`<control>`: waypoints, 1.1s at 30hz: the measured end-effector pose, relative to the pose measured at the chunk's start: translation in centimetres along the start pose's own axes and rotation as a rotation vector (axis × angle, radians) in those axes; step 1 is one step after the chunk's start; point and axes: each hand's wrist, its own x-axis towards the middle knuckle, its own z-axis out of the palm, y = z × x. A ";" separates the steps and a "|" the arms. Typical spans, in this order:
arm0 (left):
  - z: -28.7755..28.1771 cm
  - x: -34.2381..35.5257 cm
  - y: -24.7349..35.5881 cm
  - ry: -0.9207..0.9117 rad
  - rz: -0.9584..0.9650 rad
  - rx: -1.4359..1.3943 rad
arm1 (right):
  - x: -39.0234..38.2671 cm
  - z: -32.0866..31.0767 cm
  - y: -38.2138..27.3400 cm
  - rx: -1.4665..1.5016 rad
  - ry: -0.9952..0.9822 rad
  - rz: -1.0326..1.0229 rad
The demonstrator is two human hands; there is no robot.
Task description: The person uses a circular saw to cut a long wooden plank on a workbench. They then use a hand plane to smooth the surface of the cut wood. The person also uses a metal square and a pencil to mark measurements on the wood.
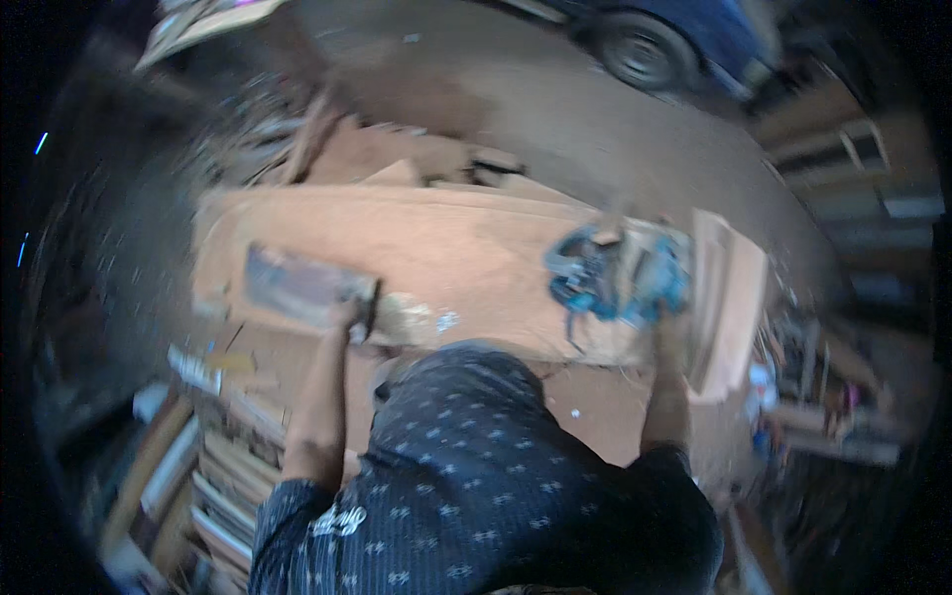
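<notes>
The picture is motion-blurred. A wide pale wooden board [446,248] lies across in front of me. My left hand [349,317] grips the near right corner of a flat grey-brown rectangular block [297,286] that lies on the board's left part. My right hand [670,322] holds a blue hand-held power saw [617,273] on the board's right part, with a dark cord hanging from it toward me. My torso in a dark patterned shirt [476,476] fills the lower middle and hides the ground below the board.
Wooden offcuts [397,159] are piled beyond the board. A narrower plank [732,307] lies at its right end. Stacked slats [223,466] sit at lower left, tools and clutter [808,402] at right. A vehicle wheel [640,50] stands on the dirt ground behind.
</notes>
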 end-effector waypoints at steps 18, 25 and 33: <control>1.1 -9.4 1.1 0.207 -0.073 0.524 | -10.6 -13.5 -9.6 0.388 -0.048 0.706; 1.7 -4.8 -3.5 0.294 0.070 0.628 | -16.2 -8.0 -32.2 0.385 -0.106 0.448; -7.3 -0.9 -7.2 0.265 0.300 0.631 | -18.5 10.1 -41.1 0.317 -0.649 0.228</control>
